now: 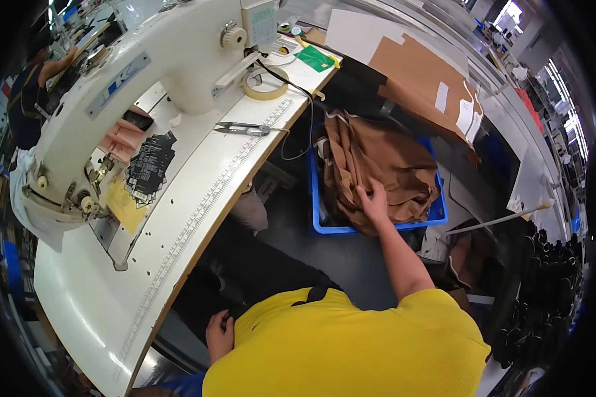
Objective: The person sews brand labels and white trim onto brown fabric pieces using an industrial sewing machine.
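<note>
My right hand (pixel 375 202) reaches out to my right into a blue plastic bin (pixel 351 229) on the floor and closes on the heap of brown fabric (pixel 377 155) that fills it. My left hand (pixel 218 334) rests low by my lap under the table edge, fingers curled, with nothing visible in it. My yellow shirt fills the lower middle of the view.
A white sewing machine (pixel 146 73) stands on the white table (pixel 79 291) with thread snips (pixel 242 128), a tape roll (pixel 265 84), black labels (pixel 149 165) and yellow paper (pixel 126 205). Cardboard (pixel 424 79) lies beyond the bin. Another person (pixel 30 92) works at far left.
</note>
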The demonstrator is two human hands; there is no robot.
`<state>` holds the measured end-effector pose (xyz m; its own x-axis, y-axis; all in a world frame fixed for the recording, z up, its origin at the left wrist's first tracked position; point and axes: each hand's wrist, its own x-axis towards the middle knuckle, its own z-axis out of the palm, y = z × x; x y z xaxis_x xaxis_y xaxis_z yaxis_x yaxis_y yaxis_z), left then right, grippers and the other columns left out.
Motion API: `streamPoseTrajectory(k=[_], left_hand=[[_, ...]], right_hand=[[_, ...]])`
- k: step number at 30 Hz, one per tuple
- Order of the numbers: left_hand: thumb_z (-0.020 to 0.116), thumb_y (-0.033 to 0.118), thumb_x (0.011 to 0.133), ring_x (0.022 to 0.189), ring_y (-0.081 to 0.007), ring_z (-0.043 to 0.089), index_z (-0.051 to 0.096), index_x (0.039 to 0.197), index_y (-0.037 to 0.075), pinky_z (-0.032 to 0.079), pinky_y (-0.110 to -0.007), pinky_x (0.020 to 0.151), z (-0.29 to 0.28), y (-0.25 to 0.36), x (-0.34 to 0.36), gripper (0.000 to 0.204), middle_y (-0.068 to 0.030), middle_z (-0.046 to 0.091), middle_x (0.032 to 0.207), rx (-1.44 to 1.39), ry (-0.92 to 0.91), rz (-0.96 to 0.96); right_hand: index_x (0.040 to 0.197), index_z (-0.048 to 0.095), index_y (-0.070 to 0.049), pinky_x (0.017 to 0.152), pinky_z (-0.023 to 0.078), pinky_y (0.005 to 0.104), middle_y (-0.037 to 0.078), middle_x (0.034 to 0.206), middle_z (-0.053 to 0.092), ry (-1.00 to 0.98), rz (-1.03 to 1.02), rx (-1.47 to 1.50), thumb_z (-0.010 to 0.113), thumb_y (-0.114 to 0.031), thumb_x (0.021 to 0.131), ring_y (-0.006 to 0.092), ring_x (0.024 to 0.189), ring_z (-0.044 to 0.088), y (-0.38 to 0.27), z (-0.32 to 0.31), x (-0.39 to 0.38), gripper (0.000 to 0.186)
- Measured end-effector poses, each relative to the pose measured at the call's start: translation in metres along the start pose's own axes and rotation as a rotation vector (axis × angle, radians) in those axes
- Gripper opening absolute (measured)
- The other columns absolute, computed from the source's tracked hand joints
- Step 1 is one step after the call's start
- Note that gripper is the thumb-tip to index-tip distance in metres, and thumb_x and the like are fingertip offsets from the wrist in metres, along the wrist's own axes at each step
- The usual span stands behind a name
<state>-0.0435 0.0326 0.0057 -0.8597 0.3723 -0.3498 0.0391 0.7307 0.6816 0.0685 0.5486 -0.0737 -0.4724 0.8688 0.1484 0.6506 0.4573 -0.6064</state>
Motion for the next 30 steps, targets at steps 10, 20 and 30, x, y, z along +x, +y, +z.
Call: streamPoseTrajectory(k=[10, 20, 30], left_hand=[[0.065, 0.011, 0.088, 0.061, -0.0129, 0.052, 0.066, 0.109, 0.002, 0.045, -0.029, 0.059, 0.026, -0.014, 0.031, 0.023, -0.0092, 0.066, 0.086, -0.165, 0.07, -0.099], [0.065, 0.011, 0.088, 0.06, -0.0137, 0.051, 0.068, 0.104, 0.0, 0.042, -0.031, 0.056, 0.023, -0.019, 0.04, 0.02, -0.0089, 0.064, 0.078, 0.008, 0.067, -0.176], [0.066, 0.014, 0.086, 0.058, -0.0149, 0.053, 0.069, 0.102, 0.002, 0.045, -0.031, 0.057, 0.037, -0.047, 0.057, 0.02, -0.0106, 0.065, 0.075, 0.004, 0.042, -0.154]], right_hand=[[0.117, 0.064, -0.006, 0.1, 0.044, 0.0404, 0.019, 0.118, 0.061, -0.285, -0.005, 0.021, 0.067, -0.028, 0.082, 0.0365, 0.116, 0.054, -0.029, -0.008, 0.07, 0.041], [0.131, 0.054, -0.017, 0.105, 0.033, 0.0456, 0.009, 0.136, 0.048, 0.508, -0.205, -0.674, 0.073, -0.021, 0.077, 0.0301, 0.129, 0.04, -0.077, -0.189, 0.142, 0.057], [0.103, 0.071, -0.001, 0.089, 0.047, 0.0308, 0.013, 0.096, 0.071, 0.426, -0.05, -0.144, 0.067, -0.026, 0.088, 0.0217, 0.099, 0.065, 0.029, -0.276, 0.153, 0.03]])
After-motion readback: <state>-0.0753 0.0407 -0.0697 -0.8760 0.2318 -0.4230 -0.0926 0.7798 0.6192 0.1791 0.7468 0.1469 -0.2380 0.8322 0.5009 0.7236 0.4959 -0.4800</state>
